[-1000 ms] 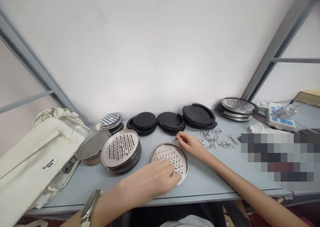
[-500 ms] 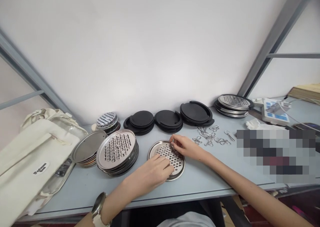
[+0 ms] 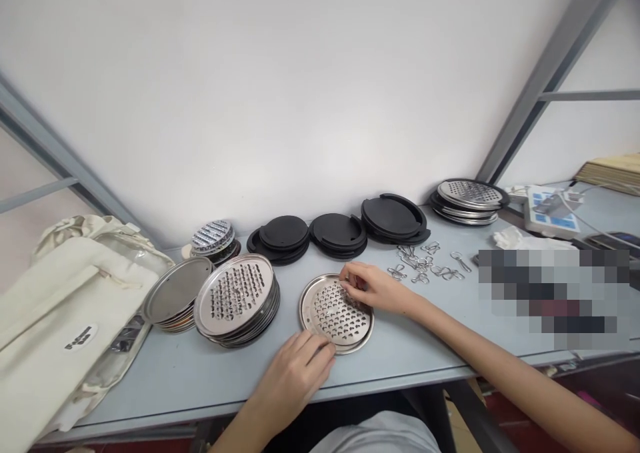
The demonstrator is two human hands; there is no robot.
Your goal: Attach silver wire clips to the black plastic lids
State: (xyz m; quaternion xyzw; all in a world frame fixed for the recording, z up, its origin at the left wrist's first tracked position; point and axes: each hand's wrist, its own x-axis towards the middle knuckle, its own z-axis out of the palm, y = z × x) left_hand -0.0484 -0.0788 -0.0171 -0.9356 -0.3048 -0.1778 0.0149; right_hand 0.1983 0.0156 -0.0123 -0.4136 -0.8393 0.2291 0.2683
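Note:
A round metal grater plate (image 3: pixel 327 316) with rows of small holes lies on the table in front of me, inside a shallow metal rim. My left hand (image 3: pixel 299 368) is at its near left edge, fingers bent and thumb and fingertips closed on the rim. Over its far right part is my right hand (image 3: pixel 374 288), the thumb and fingers drawn together in a pinch. What the right fingertips hold, if anything, is too hidden to make out. Left of the hands stands a stack of larger-holed grater plates (image 3: pixel 235 293), with plain metal discs (image 3: pixel 180 290) beside it.
Along the wall lie black round holders (image 3: pixel 337 230) in several piles. Wire clips (image 3: pixel 420 263) are scattered right of the hands. More grater plates (image 3: pixel 470 193) are stacked at the far right, near a power strip (image 3: pixel 550 210). A cream bag (image 3: pixel 65 306) covers the left end.
My left hand has drawn back from the top of the grater plate to its near left edge, baring more holes. My right hand stays pinched at the far right side.

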